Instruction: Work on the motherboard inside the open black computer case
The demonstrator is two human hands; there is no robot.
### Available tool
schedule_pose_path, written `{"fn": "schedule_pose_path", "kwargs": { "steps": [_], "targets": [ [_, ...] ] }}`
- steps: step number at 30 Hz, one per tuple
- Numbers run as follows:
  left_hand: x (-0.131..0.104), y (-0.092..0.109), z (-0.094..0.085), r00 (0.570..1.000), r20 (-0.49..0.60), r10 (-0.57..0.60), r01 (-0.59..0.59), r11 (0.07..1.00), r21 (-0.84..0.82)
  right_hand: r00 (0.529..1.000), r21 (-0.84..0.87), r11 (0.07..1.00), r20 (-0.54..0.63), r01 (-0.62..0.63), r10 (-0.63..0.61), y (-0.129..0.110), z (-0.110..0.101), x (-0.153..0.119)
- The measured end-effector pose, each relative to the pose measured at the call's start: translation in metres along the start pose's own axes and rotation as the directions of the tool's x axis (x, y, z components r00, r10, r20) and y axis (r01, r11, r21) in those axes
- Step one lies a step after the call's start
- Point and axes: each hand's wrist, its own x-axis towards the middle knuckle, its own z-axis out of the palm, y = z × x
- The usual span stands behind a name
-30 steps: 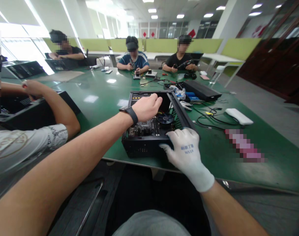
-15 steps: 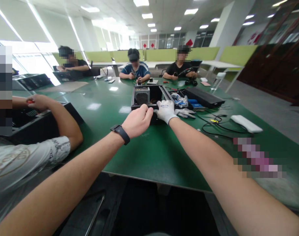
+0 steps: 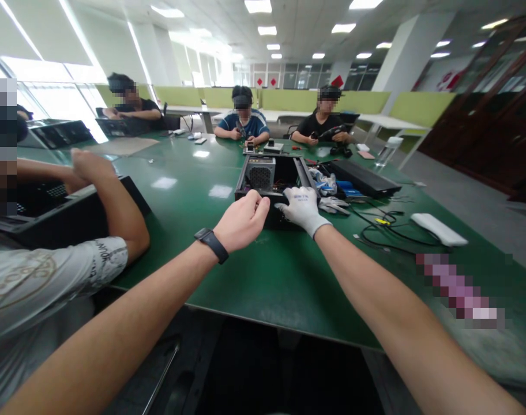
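Note:
An open black computer case [image 3: 306, 167] lies on the green table, with a grey power supply unit [image 3: 262, 173] inside its left part. My left hand [image 3: 244, 219], bare and with a dark watch at the wrist, is closed at the case's near left edge; whether anything small is between its fingers is hidden. My right hand [image 3: 301, 208] wears a white glove and rests on the near right edge of the case, its fingers wrapped over the rim and the thumb pointing left.
Right of the case lie gloves [image 3: 333, 204], a black panel [image 3: 362, 177], black cables [image 3: 386, 229] and a white box-like object [image 3: 438, 229]. A person at the left leans an arm over another black case [image 3: 72, 216]. Three people sit across the green table [image 3: 254, 276]; a bottle [image 3: 389, 153] stands far right.
My right hand has shifted right along the case edge, away from my left hand. The neighbour's hand at the left has risen. The view has moved slightly.

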Motion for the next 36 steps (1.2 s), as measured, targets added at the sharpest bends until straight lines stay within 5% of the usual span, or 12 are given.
{"fn": "schedule_pose_path", "kwargs": {
  "steps": [6, 11, 16, 19, 26, 29, 36],
  "targets": [
    [0.001, 0.015, -0.006, 1.000, 0.018, 0.022, -0.022, 0.999, 0.040, 0.998, 0.038, 0.999, -0.064, 0.019, -0.016, -0.017, -0.030, -0.084],
    [0.002, 0.022, 0.004, 0.985, 0.173, 0.027, -0.053, 0.987, 0.149, 0.996, 0.071, 0.996, -0.077, 0.058, -0.052, -0.021, -0.063, -0.161],
    [0.001, 0.027, 0.026, 0.903, 0.428, -0.038, -0.118, 0.936, 0.331, 0.993, 0.124, 0.988, -0.093, 0.087, -0.076, -0.021, -0.086, -0.221],
    [0.002, 0.028, 0.040, 0.867, 0.492, -0.082, -0.162, 0.886, 0.434, 0.987, 0.190, 0.976, -0.135, 0.108, -0.083, -0.021, -0.094, -0.249],
    [0.009, 0.038, 0.064, 0.778, 0.618, -0.118, -0.299, 0.795, 0.528, 0.985, 0.280, 0.953, -0.153, 0.117, -0.076, -0.021, -0.107, -0.288],
    [0.012, 0.038, 0.075, 0.714, 0.687, -0.139, -0.358, 0.770, 0.528, 0.986, 0.287, 0.951, -0.149, 0.116, -0.076, -0.021, -0.108, -0.292],
    [0.015, 0.022, 0.088, 0.659, 0.714, -0.237, -0.360, 0.734, 0.576, 0.985, 0.278, 0.954, -0.156, 0.115, -0.073, -0.021, -0.106, -0.293]
  ]
}}
